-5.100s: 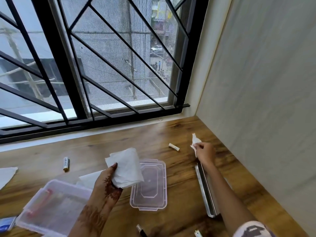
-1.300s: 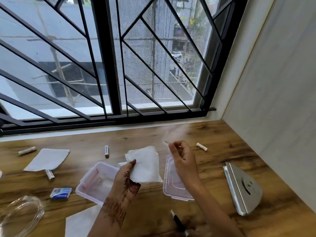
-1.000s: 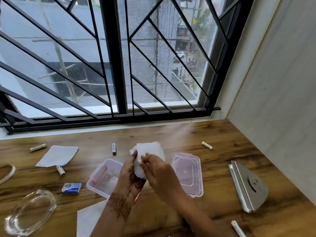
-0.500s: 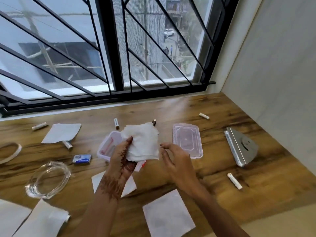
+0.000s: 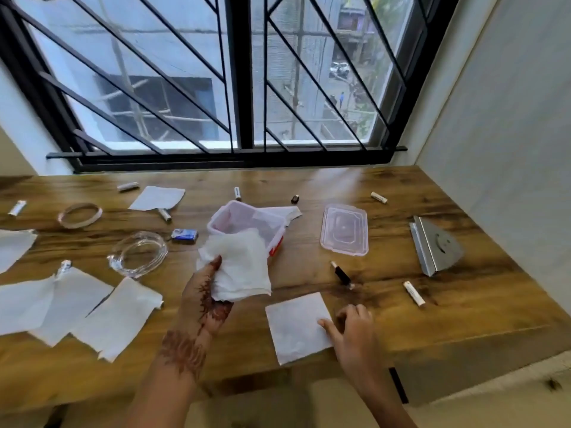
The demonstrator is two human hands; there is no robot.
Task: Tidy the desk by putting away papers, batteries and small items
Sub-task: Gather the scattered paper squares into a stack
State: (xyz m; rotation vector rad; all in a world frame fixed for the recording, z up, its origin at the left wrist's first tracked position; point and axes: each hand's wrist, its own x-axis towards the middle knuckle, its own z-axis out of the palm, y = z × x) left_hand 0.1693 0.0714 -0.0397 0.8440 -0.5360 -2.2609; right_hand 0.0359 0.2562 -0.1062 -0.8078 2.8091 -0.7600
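While the left hand [image 5: 204, 291] grips crumpled papers [image 5: 241, 270], right hand [image 5: 352, 329] relaxed on a sheet [image 5: 293, 325], wooden desk [image 5: 463, 304], barred window [image 5: 244, 88]

A wooden desk [image 5: 386, 186] sits beneath a black-barred window [image 5: 244, 88], daylight outside, a pale wall [image 5: 509, 134] at right.

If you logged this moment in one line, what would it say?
left hand: holds paper stack | right hand: touches paper sheet | box: open, lid beside it
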